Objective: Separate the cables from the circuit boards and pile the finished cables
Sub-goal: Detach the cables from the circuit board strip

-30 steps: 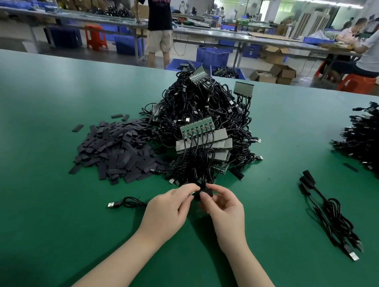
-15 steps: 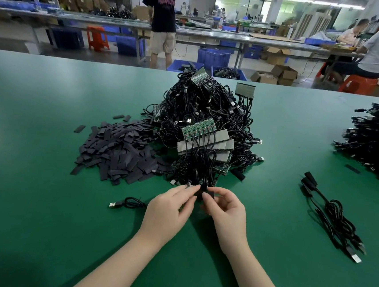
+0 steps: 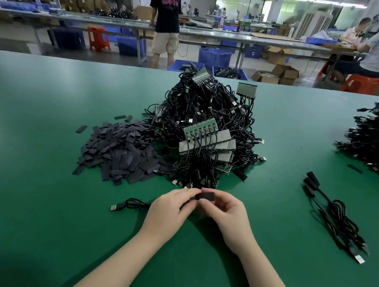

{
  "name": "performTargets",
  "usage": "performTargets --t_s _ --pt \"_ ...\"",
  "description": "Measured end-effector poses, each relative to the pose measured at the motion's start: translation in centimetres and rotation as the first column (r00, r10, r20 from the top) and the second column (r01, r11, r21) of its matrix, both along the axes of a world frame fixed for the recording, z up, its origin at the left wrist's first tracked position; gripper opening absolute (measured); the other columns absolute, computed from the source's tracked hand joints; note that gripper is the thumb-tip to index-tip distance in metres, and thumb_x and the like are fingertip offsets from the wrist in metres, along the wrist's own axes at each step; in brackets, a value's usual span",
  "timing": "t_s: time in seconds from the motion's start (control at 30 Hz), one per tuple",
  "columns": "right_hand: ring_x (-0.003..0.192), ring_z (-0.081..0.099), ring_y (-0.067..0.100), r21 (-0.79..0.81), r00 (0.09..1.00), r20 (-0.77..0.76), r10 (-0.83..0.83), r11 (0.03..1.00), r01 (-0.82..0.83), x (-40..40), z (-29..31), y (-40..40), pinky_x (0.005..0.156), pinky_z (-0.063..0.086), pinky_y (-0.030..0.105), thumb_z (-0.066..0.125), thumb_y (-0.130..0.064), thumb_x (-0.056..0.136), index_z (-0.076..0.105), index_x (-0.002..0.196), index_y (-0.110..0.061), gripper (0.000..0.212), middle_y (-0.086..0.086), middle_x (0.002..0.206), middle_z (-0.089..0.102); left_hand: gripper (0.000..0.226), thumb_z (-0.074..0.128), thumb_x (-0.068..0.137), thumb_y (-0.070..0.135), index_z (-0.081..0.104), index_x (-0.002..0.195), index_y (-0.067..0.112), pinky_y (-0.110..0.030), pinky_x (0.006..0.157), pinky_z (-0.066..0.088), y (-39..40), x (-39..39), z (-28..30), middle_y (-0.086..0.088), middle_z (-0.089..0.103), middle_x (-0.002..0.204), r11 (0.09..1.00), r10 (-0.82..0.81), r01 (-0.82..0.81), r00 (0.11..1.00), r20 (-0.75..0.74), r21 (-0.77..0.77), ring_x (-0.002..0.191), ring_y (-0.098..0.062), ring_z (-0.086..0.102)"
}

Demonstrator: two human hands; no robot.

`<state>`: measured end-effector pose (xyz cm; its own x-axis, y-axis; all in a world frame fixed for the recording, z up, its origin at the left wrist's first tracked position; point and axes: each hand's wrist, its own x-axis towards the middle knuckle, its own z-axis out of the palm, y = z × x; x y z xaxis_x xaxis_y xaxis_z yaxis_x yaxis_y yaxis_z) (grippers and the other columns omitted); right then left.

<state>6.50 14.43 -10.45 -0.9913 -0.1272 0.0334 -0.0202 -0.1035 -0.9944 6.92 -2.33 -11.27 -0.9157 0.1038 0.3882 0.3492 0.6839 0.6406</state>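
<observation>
While both hands meet just in front of the big tangled heap [image 3: 208, 126], the left hand [image 3: 170, 207] and the right hand [image 3: 224, 212] pinch one small black piece [image 3: 206, 196] between them, fingers curled onto it — probably the housing end of a cable being worked free, held close to the heap so the next board is within reach. One loose USB cable [image 3: 129, 204] trails out from under the left hand, toward the left of the heap. To the right of the heap lies a small bundle of finished cables [image 3: 334, 213], about three, set apart, likely as the start of a pile. The heap itself mixes black cables with green circuit boards [image 3: 200, 129] — at least three boards show, the cables too many to count. Left of the heap spreads a mound of flat dark strips [image 3: 123, 150], uncountable. Further right, at the edge of the green table [image 3: 48, 106], sits a second dark cable pile [image 3: 378, 143].
</observation>
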Motion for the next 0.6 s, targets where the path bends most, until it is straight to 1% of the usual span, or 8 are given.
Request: performTargets --t_s 0.1,0.17,0.23,0.3,0.4,0.47,0.53,0.6 --pt "0.086 0.072 0.021 0.021 1.0 -0.009 0.003 1.0 -0.003 -0.17 0.22 0.11 0.083 0.059 0.031 0.077 -0.006 0.084 0.079 0.1 -0.021 0.021 0.01 0.091 0.077 0.028 0.064 0.092 0.022 0.069 0.12 0.028 -0.006 0.09 0.039 -0.15 -0.17 -0.08 0.011 0.069 0.115 0.999 -0.014 0.014 1.0 0.01 0.045 0.106 0.0 0.058" --pt "0.079 0.071 0.014 0.045 0.999 -0.026 -0.034 0.998 0.035 -0.18 0.2 -0.08 0.076 0.056 0.026 0.079 -0.006 0.082 0.079 0.094 -0.019 0.018 0.005 0.086 0.078 0.026 0.064 0.092 0.02 0.071 0.116 0.027 -0.003 0.088 0.038 -0.2 -0.21 -0.07 0.012 0.07 0.111 0.998 -0.02 0.02 1.0 0.011 0.061 0.104 0.002 0.058" --pt "0.069 0.067 0.006 0.088 0.996 -0.053 -0.078 0.993 0.083 -0.18 0.12 -0.37 0.069 0.051 0.019 0.08 -0.007 0.081 0.08 0.088 -0.018 0.013 -0.002 0.076 0.075 0.023 0.063 0.092 0.021 0.072 0.113 0.027 -0.007 0.087 0.041 -0.2 -0.23 -0.1 0.013 0.07 0.108 0.997 -0.029 0.029 1.0 0.004 0.067 0.101 0.001 0.06" --pt "0.063 0.063 0.002 0.139 0.99 -0.086 -0.112 0.983 0.124 -0.26 0.1 -0.58 0.064 0.048 0.015 0.081 -0.01 0.081 0.079 0.084 -0.02 0.01 -0.007 0.07 0.073 0.022 0.061 0.093 0.023 0.071 0.112 0.029 -0.013 0.087 0.045 -0.13 -0.22 -0.07 0.014 0.07 0.107 0.996 -0.032 0.032 0.999 0.002 0.079 0.1 0.001 0.06" --pt "0.064 0.065 0.003 0.176 0.979 -0.131 -0.157 0.968 0.179 -0.46 0.25 -0.58 0.064 0.05 0.015 0.081 -0.012 0.082 0.078 0.079 -0.025 0.013 -0.007 0.07 0.074 0.025 0.059 0.095 0.026 0.065 0.117 0.037 -0.017 0.085 0.047 0.0 -0.14 -0.03 0.018 0.069 0.108 0.996 -0.033 0.031 0.999 0.03 0.079 0.099 0.002 0.061" --pt "0.065 0.065 0.004 0.162 0.974 -0.12 -0.192 0.964 0.21 -0.67 0.27 -0.42 0.065 0.051 0.017 0.08 -0.013 0.083 0.078 0.078 -0.024 0.013 -0.005 0.07 0.074 0.026 0.058 0.096 0.03 0.053 0.118 0.041 -0.021 0.078 0.049 0.14 -0.03 0.01 0.02 0.069 0.101 0.997 -0.024 0.02 0.998 0.054 0.073 0.093 0.0 0.063" --pt "0.064 0.065 0.004 0.15 0.974 -0.094 -0.208 0.964 0.22 -0.79 0.07 -0.31 0.064 0.051 0.017 0.078 -0.013 0.085 0.077 0.077 -0.022 0.012 -0.004 0.069 0.074 0.028 0.059 0.095 0.032 0.045 0.119 0.035 -0.025 0.073 0.048 0.21 0.02 -0.09 0.019 0.07 0.099 0.996 -0.008 0.003 0.998 0.055 0.088 0.09 -0.004 0.063" --pt "0.062 0.063 0.003 0.148 0.974 -0.082 -0.212 0.964 0.222 -0.79 -0.14 -0.24 0.063 0.049 0.015 0.076 -0.013 0.086 0.076 0.077 -0.02 0.012 -0.005 0.066 0.072 0.027 0.06 0.094 0.034 0.048 0.118 0.031 -0.023 0.076 0.047 0.21 -0.08 -0.21 0.019 0.07 0.106 0.997 0.002 -0.006 0.999 0.055 0.083 0.099 -0.001 0.061"
